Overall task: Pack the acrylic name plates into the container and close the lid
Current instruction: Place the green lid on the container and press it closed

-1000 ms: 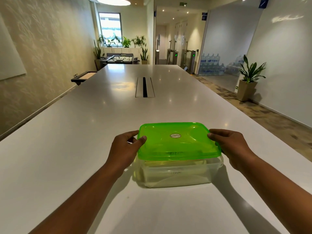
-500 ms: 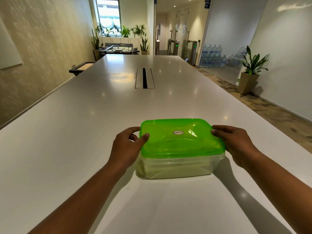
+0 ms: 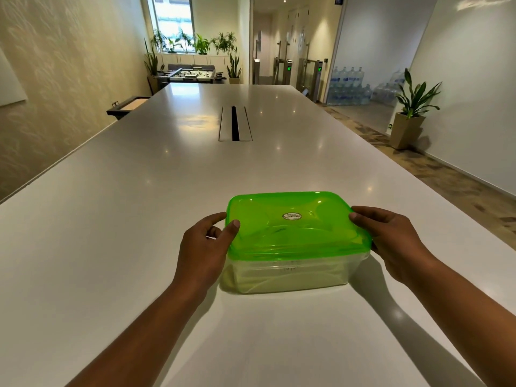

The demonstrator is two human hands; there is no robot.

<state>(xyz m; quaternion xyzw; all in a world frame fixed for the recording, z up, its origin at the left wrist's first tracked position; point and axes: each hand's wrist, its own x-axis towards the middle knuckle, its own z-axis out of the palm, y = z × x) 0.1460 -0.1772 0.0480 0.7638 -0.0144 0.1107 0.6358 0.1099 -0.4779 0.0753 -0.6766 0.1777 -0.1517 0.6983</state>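
Observation:
A clear plastic container (image 3: 287, 276) stands on the white table (image 3: 139, 205) in front of me. A translucent green lid (image 3: 296, 224) with a small oval sticker lies flat on its rim. Faint pale shapes show through the container wall; I cannot make out the name plates. My left hand (image 3: 205, 252) grips the lid's left edge, thumb on top. On the opposite side my right hand (image 3: 391, 241) holds the right edge, thumb on the lid's corner.
A cable slot (image 3: 235, 123) runs along the table's middle, farther away. The table's right edge drops to a patterned floor with a potted plant (image 3: 410, 113). A foosball table (image 3: 192, 75) and water bottles (image 3: 349, 85) stand far off.
The lid has come down from a tilt above the container and now sits level on its rim. Both hands followed it down while keeping their hold on the edges.

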